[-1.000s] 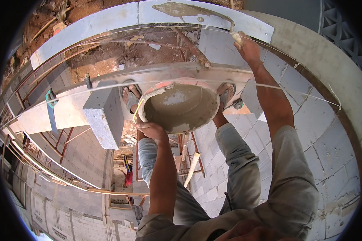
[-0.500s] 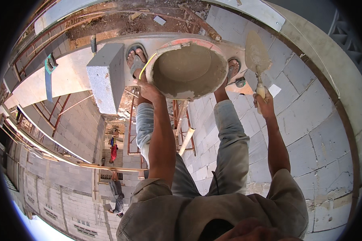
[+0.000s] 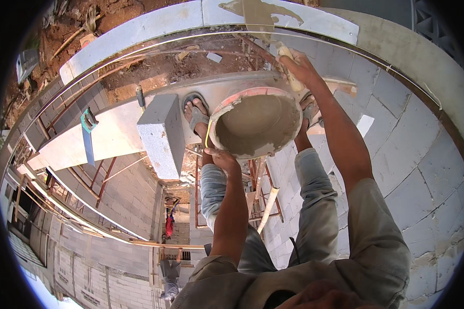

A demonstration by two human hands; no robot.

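At the far left a blue-handled saw [image 3: 87, 135] lies on the pale scaffold plank [image 3: 108, 139], and to its right a loose grey block [image 3: 162, 135] stands on end on the same plank. Just right of the block is the person's sandalled left foot [image 3: 196, 114]. Far below, between the legs, two other people [image 3: 169, 221] stand on the ground among rust-red scaffold poles [image 3: 108, 175].

The left hand [image 3: 222, 158] is closed on the near rim of a round bucket [image 3: 258, 123], fingers curled under its edge, holding it out in front at knee height. The bucket is tilted toward the camera, and grey mortar [image 3: 255, 126] coats its inside, with a reddish rim showing at the far side.

To the right, the right hand [image 3: 296, 67] is wrapped tight round the pale handle of a trowel [image 3: 273, 36]; the blade seems to lie flat on the top of the block wall [image 3: 397, 154], where a smear of wet mortar [image 3: 258, 13] spreads, though the blade itself is hard to make out against it. The wall of pale grey blocks fills the right side.
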